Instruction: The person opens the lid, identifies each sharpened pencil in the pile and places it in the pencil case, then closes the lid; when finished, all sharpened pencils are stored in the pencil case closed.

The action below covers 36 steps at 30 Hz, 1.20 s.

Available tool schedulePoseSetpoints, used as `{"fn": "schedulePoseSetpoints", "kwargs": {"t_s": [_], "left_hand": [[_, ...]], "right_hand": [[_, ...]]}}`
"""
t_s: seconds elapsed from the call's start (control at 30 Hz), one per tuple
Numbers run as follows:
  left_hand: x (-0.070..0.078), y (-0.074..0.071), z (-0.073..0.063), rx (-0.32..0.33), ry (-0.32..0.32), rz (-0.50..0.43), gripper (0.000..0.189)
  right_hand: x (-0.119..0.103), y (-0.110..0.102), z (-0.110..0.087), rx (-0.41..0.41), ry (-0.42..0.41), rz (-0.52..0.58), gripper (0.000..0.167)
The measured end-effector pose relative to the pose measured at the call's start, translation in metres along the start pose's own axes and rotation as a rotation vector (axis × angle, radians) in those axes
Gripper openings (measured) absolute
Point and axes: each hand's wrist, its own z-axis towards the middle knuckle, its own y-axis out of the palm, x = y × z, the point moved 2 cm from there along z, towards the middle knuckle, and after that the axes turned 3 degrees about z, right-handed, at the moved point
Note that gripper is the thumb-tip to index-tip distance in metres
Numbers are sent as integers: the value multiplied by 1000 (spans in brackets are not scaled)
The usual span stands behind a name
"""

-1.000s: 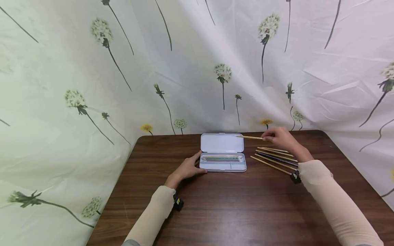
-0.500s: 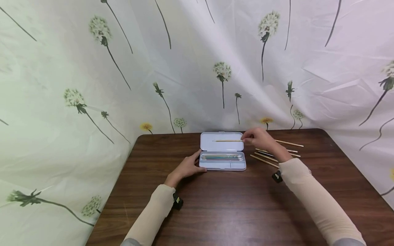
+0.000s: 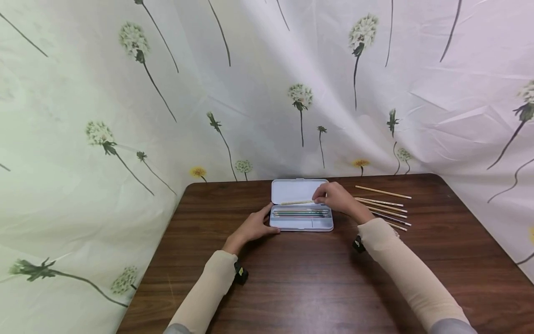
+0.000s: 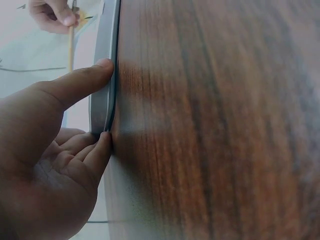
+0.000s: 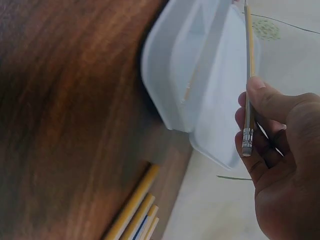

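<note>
A white pencil case point(image 3: 292, 225) lies with its lid up on the table, several pencils point(image 3: 300, 214) side by side in its rear compartment. My left hand point(image 3: 252, 227) holds the case's left end, thumb on the front wall and fingers at the end, as the left wrist view shows. Between thumb and fingers, my right hand point(image 3: 337, 198) pinches a yellow pencil point(image 5: 250, 50) near its eraser end. That pencil is level over the hinge side of the case, its tip to the left. The front compartments hold nothing visible.
To the right of the case, several loose pencils point(image 3: 385, 209) lie on the brown wooden table point(image 3: 300, 278), one dark among yellow ones. A single yellow pencil point(image 3: 381, 191) lies farther back. A flowered cloth point(image 3: 250, 93) hangs behind the table's far edge.
My right hand has carried the yellow pencil leftward from above the loose pencils, then lowered it toward the case's hinge. My left hand has stayed at the case's left end.
</note>
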Motion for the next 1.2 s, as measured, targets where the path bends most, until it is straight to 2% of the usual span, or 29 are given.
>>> {"fn": "schedulePoseSetpoints", "kwargs": {"t_s": [0.37, 0.73, 1.03, 1.2], "left_hand": [[1, 0, 1, -2, -3, 3, 99], [1, 0, 1, 8, 6, 18, 99], [0, 1, 1, 5, -3, 19, 99], [-2, 2, 2, 1, -6, 18, 99]], "right_hand": [[6, 21, -1, -16, 11, -78, 10], [2, 33, 3, -17, -25, -216, 15], [0, 35, -2, -3, -103, -319, 15], [1, 35, -4, 14, -79, -327, 15]]}}
